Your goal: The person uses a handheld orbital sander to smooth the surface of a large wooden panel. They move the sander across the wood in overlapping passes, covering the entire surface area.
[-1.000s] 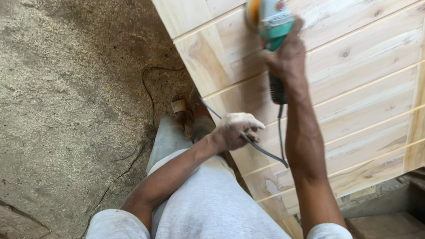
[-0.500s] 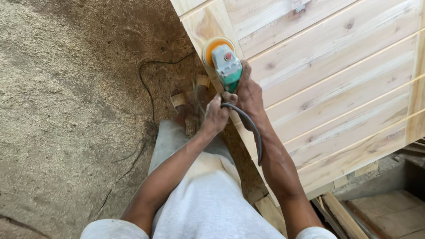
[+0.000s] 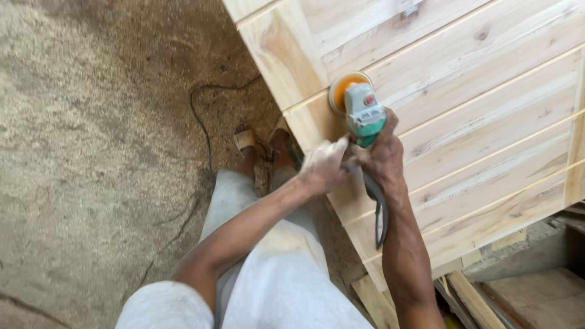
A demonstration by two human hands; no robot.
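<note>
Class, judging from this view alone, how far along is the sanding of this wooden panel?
Done: cannot tell; the boards of the wooden panel look pale throughout, and sawdust covers the floor. In hand: the right hand grips the green sander, the left hand steadies it, and its orange disc meets the panel's near edge. Left: not judgeable here.

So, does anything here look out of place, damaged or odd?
Mostly not. The right hand holds a green sander on the wooden panel, with the left hand beside it. Only the power cord trails loose across the dusty floor by the sandalled feet.
</note>
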